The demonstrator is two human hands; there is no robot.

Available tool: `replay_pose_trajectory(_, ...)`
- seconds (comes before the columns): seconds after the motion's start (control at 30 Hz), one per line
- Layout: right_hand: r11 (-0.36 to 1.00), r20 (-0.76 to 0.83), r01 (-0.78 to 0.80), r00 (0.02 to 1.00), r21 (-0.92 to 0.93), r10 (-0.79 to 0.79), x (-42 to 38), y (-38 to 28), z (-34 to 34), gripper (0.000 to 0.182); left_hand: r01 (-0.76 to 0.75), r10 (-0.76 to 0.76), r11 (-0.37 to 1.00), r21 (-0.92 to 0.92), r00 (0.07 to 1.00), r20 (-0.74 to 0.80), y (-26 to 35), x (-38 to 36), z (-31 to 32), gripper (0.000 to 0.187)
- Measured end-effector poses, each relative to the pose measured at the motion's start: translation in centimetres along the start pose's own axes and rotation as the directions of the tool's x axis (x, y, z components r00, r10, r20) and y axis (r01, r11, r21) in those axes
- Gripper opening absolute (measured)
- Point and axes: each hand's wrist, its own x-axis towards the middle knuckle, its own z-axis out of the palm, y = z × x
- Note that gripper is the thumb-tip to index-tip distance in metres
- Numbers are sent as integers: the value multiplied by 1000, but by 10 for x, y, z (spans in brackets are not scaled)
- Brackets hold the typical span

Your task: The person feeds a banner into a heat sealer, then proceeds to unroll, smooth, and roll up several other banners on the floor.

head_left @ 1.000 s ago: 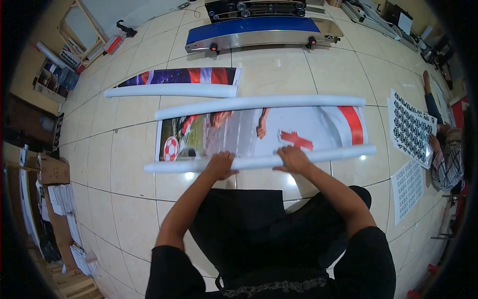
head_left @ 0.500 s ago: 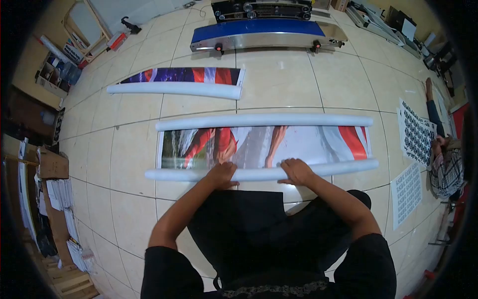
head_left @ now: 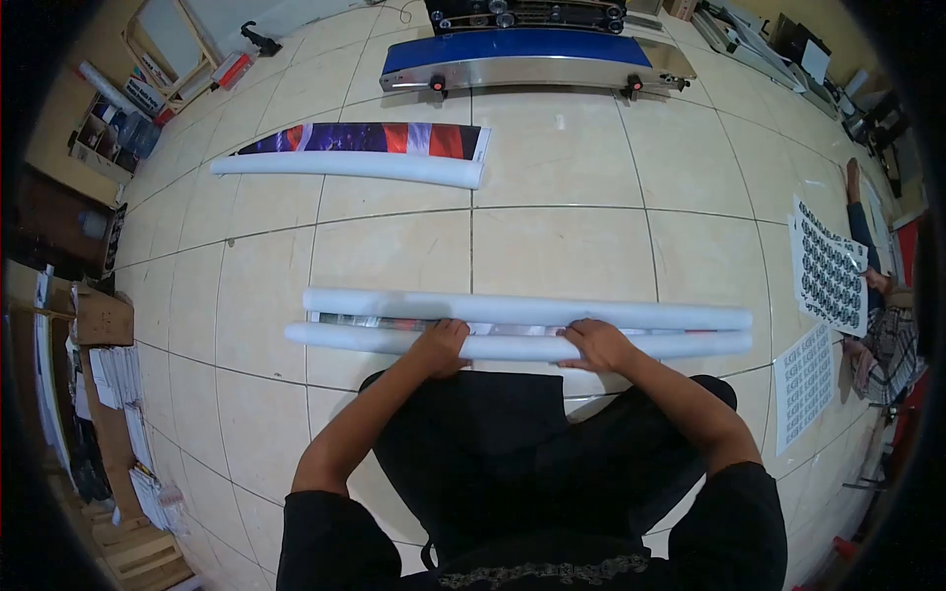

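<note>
Tiled floor [head_left: 552,246]: left hand [head_left: 441,347] and right hand [head_left: 594,345] press flat, palms open, on near roll [head_left: 512,347]; keep pressure even so it meets far roll [head_left: 522,309] squarely

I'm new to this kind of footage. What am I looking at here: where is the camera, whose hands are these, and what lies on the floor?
There is one view only, from a camera worn on a person's head, looking down at their own arms. The person works on a tiled floor. Their left hand and right hand press flat on the near roll of a printed banner. Its far roll lies close alongside, with only a thin strip of print showing between them. Further off lies a second banner, partly unrolled, and beyond it a long blue-topped machine. At the right edge, printed sheets lie by another person.
</note>
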Motion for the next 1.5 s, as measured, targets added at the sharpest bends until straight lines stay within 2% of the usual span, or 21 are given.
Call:
replay_pose_trajectory(0.07,999,-6,26,1000,-34,-27,-3,-9,-2,76,-52,56,997,57,996,-67,9,-13,-13,77)
replay_pose_trajectory(0.13,877,-198,29,970,-479,-140,0,-23,-33,89,88,-14,961,263,963,-270,28,-17,-48,88)
replay_pose_trajectory(0.27,977,-163,24,985,-214,-60,2,-7,5,89,-91,79,995,-32,959,-273,9,-4,-22,89)
replay_pose_trajectory(0.3,993,27,15,1000,-115,-11,1,-5,13,84,-121,90,983,-136,972,-219,9,-5,-20,87)
replay_pose_trajectory(0.43,991,-80,60,994,-121,-70,11,21,-3,74,-238,217,950,-201,969,-122,-16,12,-18,80)
replay_pose_trajectory(0.5,986,-143,-132,979,101,146,31,48,-22,76,-112,30,986,-124,848,-528,-28,32,-35,70)
replay_pose_trajectory(0.53,924,-184,-285,924,254,335,40,56,-36,78,-110,30,987,-120,847,-530,-31,42,-47,70)
replay_pose_trajectory(0.63,974,-107,-215,969,72,222,55,72,-57,83,116,-199,957,-267,931,-307,-26,65,-71,69)
replay_pose_trajectory(0.7,976,-161,-219,963,-13,214,66,69,-62,79,116,-48,981,153,920,-389,-22,80,-68,71)
replay_pose_trajectory(0.8,970,-287,-206,944,-129,162,68,61,-43,78,266,-213,947,179,939,-269,-14,90,-61,69)
replay_pose_trajectory(0.87,930,-156,-363,923,-52,351,53,46,-31,79,225,-147,938,262,947,-286,-20,73,-35,67)
replay_pose_trajectory(0.93,972,-61,-234,971,-15,232,16,34,3,81,-37,72,984,176,977,-200,-18,33,-3,65)
replay_pose_trajectory(1.0,996,-128,1,992,-92,-13,-17,9,17,75,-110,104,993,36,986,131,21,3,-25,65)
replay_pose_trajectory(1.07,962,-200,135,962,-237,-184,-12,2,-7,66,-103,98,994,30,988,116,19,3,-33,64)
replay_pose_trajectory(1.13,999,-180,-21,983,26,25,10,26,-20,63,17,-18,1000,-5,991,-130,-2,13,-28,63)
replay_pose_trajectory(1.2,985,-303,-167,938,37,171,23,37,-48,63,103,-140,974,-203,974,-178,-4,24,-53,63)
replay_pose_trajectory(1.23,998,-337,26,940,-48,-41,24,48,-38,62,91,-132,974,-208,972,-196,-1,31,-54,63)
replay_pose_trajectory(1.3,992,-200,-1,980,-129,-25,21,34,-33,63,115,-109,992,54,989,-101,4,35,-44,63)
replay_pose_trajectory(1.37,984,-197,37,978,-176,-72,22,34,-25,65,46,-43,999,28,995,-87,6,31,-31,63)
replay_pose_trajectory(1.43,996,35,76,997,-37,-75,14,24,-28,66,-68,62,997,-40,987,-146,13,13,-17,70)
replay_pose_trajectory(1.5,969,-10,196,980,-148,-200,19,38,-20,63,-33,30,999,-13,987,-159,27,-1,-14,73)
